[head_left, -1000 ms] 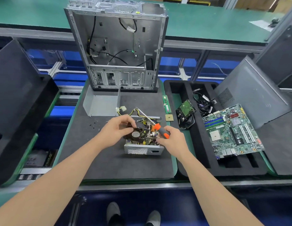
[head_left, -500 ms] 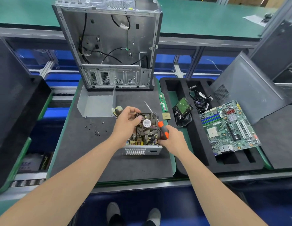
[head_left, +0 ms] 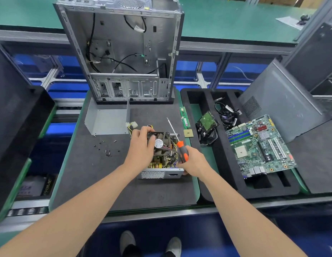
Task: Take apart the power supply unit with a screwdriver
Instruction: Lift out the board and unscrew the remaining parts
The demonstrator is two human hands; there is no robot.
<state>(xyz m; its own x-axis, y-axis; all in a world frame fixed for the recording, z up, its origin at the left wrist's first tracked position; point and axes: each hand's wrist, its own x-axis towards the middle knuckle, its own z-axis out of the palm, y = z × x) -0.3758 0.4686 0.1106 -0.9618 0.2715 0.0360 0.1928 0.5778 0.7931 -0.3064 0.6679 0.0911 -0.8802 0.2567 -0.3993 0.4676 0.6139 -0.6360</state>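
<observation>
At the centre of the dark foam mat (head_left: 106, 182), the fingers (head_left: 146, 129) of the left hand (head_left: 141, 151) are curled over the top edge of a black cooling fan (head_left: 158, 143), with the thumb pressed against its front face. The fan is tilted up above the exposed circuit board (head_left: 161, 163) of the power supply unit (head_left: 161, 174). The unit sits open-topped on the mat, with its perforated metal wall facing the person.

The right hand (head_left: 195, 162) is closed around the orange-and-black handle of the screwdriver (head_left: 182, 151) at the unit's right corner. The shaft points up and away to the left, and its tip is clear of the unit.

A white connector (head_left: 132, 125) on yellow and black leads lies just behind the left hand. Loose screws (head_left: 108, 153) are scattered on the mat to the left. A bent grey metal cover (head_left: 106, 119) lies behind them, in front of the upright, stripped computer case (head_left: 124, 52).

Along the mat's right edge lie two green memory modules (head_left: 184, 117) and a processor chip (head_left: 188, 133). The black foam tray (head_left: 222, 164) beside the mat holds a hard drive (head_left: 208, 121), a bundle of cables (head_left: 227, 114) and a motherboard (head_left: 259, 145). A grey side panel (head_left: 282, 115) leans behind the motherboard.
</observation>
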